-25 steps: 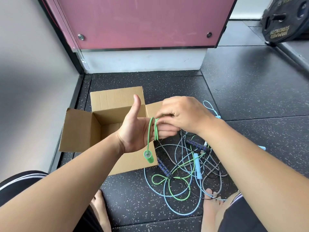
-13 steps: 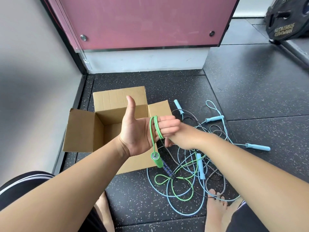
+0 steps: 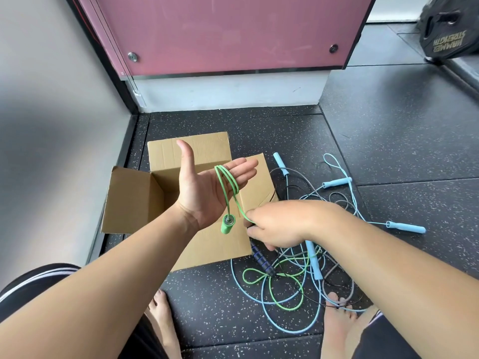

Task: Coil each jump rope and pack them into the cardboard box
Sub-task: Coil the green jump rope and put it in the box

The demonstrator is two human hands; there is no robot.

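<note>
Mid-frame, your flat left hand [image 3: 204,193] spools the thin green plastic jump rope [image 3: 225,181] while your right hand [image 3: 274,226] pinches it taut.

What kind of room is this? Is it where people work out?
Most likely a gym. The floor is black speckled rubber tiles, a black weight plate sits in the far right corner, and jump ropes lie tangled on the floor.
</note>
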